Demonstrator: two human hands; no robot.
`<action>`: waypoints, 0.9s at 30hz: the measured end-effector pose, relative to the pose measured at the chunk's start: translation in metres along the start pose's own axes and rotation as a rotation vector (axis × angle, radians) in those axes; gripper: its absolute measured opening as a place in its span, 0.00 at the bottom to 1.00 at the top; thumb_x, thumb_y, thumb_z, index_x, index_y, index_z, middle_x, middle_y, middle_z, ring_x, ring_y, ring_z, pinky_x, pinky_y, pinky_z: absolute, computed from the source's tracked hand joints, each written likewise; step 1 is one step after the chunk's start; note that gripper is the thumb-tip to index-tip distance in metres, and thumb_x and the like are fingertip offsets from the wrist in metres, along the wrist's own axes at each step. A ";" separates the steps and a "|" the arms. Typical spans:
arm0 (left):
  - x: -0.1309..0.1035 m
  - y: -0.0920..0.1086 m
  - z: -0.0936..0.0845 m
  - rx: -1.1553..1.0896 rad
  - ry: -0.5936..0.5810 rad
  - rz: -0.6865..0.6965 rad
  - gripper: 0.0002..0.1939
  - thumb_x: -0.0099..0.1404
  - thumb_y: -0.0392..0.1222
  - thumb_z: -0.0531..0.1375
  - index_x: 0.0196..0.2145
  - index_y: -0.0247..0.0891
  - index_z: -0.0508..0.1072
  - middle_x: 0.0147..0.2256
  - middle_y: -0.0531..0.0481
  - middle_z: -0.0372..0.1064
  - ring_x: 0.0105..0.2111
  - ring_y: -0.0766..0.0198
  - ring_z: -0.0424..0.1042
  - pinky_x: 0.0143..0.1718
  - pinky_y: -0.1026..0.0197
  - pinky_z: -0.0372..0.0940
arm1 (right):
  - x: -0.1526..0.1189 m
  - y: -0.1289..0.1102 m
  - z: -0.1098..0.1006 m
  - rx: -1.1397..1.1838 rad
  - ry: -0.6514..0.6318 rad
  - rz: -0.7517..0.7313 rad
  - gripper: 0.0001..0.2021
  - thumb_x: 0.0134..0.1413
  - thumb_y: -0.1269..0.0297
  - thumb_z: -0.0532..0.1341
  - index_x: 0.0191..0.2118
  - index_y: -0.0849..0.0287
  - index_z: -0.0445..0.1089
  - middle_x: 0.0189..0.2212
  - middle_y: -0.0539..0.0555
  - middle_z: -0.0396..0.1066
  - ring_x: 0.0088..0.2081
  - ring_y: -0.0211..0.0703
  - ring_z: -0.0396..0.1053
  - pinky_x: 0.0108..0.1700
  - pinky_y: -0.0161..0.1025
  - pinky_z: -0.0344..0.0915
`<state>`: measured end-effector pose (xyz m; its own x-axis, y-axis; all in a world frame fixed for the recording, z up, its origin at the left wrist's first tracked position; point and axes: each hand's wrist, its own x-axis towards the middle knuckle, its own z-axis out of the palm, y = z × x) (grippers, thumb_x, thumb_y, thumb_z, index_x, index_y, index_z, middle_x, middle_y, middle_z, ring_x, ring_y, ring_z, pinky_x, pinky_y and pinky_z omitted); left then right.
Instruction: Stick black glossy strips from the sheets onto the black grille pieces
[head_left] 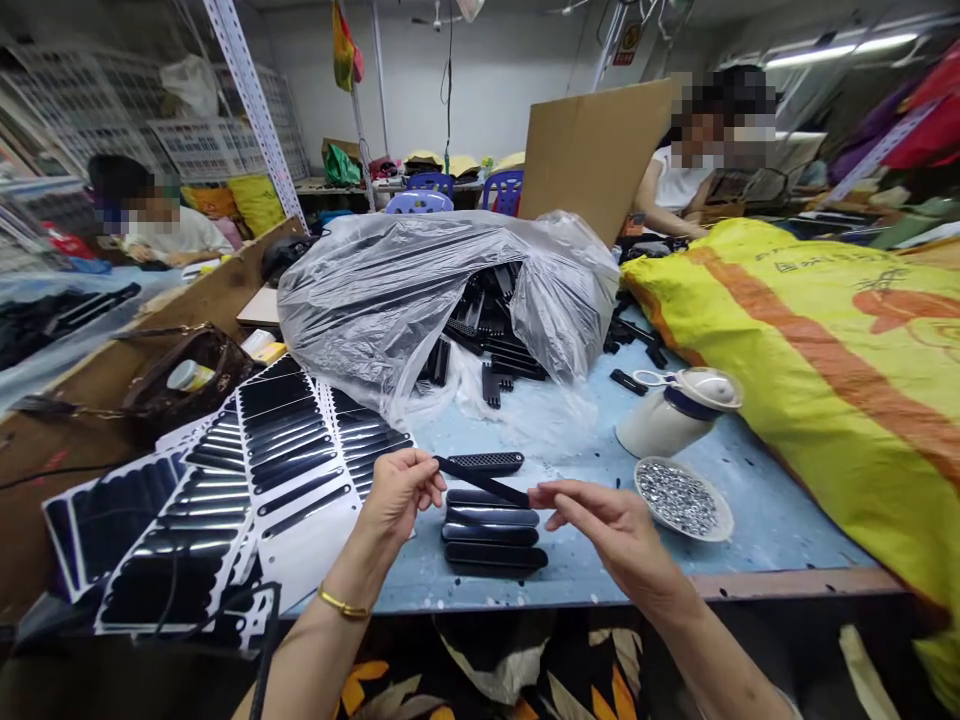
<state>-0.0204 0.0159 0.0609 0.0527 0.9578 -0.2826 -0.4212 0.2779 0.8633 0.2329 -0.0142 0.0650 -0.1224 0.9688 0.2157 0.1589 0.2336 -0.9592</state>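
A thin black strip (484, 480) slants between my two hands above the blue table (585, 540). My left hand (401, 490) pinches its upper left end. At its lower right end, my right hand (600, 515) holds it between thumb and fingers. Just behind the strip lies a black perforated piece (491, 462). Several glossy black rounded pieces (491, 533) lie in a stack below the strip, between my hands. Sheets of black strips on white backing (289, 450) spread out to the left of my left hand.
A white bowl of small shiny metal parts (684, 500) and a white lidded mug (664, 420) stand right. Behind, a clear plastic bag (375, 290) holds black pieces. A yellow sack (810, 320) covers the right side; a brown handbag (187, 380) sits left. Two people sit farther back.
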 end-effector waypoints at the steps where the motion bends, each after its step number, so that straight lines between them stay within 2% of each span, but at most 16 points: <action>1: 0.003 -0.001 0.002 -0.012 0.013 0.000 0.18 0.41 0.46 0.74 0.20 0.32 0.71 0.17 0.48 0.72 0.13 0.69 0.68 0.12 0.71 0.51 | 0.004 0.001 -0.003 -0.052 0.031 -0.031 0.12 0.56 0.54 0.67 0.38 0.56 0.82 0.33 0.58 0.82 0.31 0.49 0.80 0.30 0.41 0.78; 5: 0.010 -0.007 0.009 -0.036 0.005 -0.013 0.20 0.40 0.47 0.75 0.19 0.32 0.71 0.17 0.47 0.73 0.13 0.68 0.69 0.12 0.71 0.52 | 0.021 0.007 -0.002 -0.392 0.060 -0.280 0.08 0.55 0.62 0.68 0.41 0.56 0.81 0.35 0.57 0.81 0.34 0.49 0.79 0.33 0.42 0.77; 8: 0.012 -0.011 0.012 -0.052 -0.002 -0.026 0.19 0.40 0.47 0.75 0.20 0.32 0.71 0.18 0.46 0.74 0.14 0.67 0.70 0.12 0.72 0.52 | 0.031 0.015 0.005 -0.574 -0.015 -0.510 0.06 0.59 0.65 0.66 0.39 0.58 0.80 0.32 0.58 0.80 0.32 0.48 0.77 0.33 0.42 0.76; 10: 0.012 -0.013 0.012 -0.064 -0.008 -0.035 0.19 0.40 0.46 0.75 0.21 0.32 0.72 0.18 0.46 0.74 0.15 0.67 0.71 0.12 0.72 0.53 | 0.034 0.022 0.007 -0.641 -0.081 -0.580 0.06 0.61 0.68 0.63 0.37 0.59 0.79 0.29 0.58 0.78 0.30 0.46 0.76 0.32 0.41 0.74; 14: 0.013 -0.015 0.011 -0.096 -0.025 -0.057 0.20 0.40 0.47 0.75 0.21 0.32 0.71 0.19 0.45 0.75 0.15 0.65 0.72 0.12 0.72 0.54 | 0.036 0.033 0.006 -0.666 -0.144 -0.583 0.05 0.61 0.68 0.63 0.37 0.60 0.77 0.27 0.56 0.76 0.28 0.43 0.74 0.30 0.38 0.71; 19: 0.016 -0.018 0.010 -0.057 -0.029 -0.046 0.19 0.42 0.48 0.74 0.22 0.32 0.73 0.20 0.45 0.75 0.17 0.64 0.74 0.13 0.71 0.56 | 0.037 0.038 0.006 -0.746 -0.176 -0.579 0.07 0.63 0.69 0.60 0.36 0.60 0.77 0.28 0.57 0.76 0.28 0.44 0.74 0.31 0.40 0.72; 24: 0.028 -0.024 0.005 0.325 0.076 0.107 0.13 0.47 0.46 0.71 0.22 0.33 0.78 0.17 0.49 0.72 0.18 0.63 0.73 0.13 0.69 0.59 | 0.039 0.034 0.000 -0.802 -0.147 -0.600 0.09 0.65 0.70 0.58 0.36 0.60 0.76 0.26 0.57 0.75 0.28 0.45 0.74 0.31 0.39 0.72; 27: 0.037 -0.029 -0.003 0.573 0.143 0.232 0.10 0.47 0.44 0.71 0.26 0.34 0.81 0.19 0.51 0.73 0.19 0.64 0.72 0.20 0.66 0.65 | 0.044 0.032 -0.014 -0.789 -0.135 -0.570 0.09 0.65 0.68 0.58 0.37 0.58 0.76 0.27 0.56 0.76 0.28 0.44 0.75 0.31 0.39 0.73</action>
<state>-0.0090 0.0434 0.0240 -0.1201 0.9895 -0.0801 0.1461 0.0974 0.9845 0.2463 0.0375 0.0465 -0.4870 0.6876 0.5385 0.6441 0.6992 -0.3102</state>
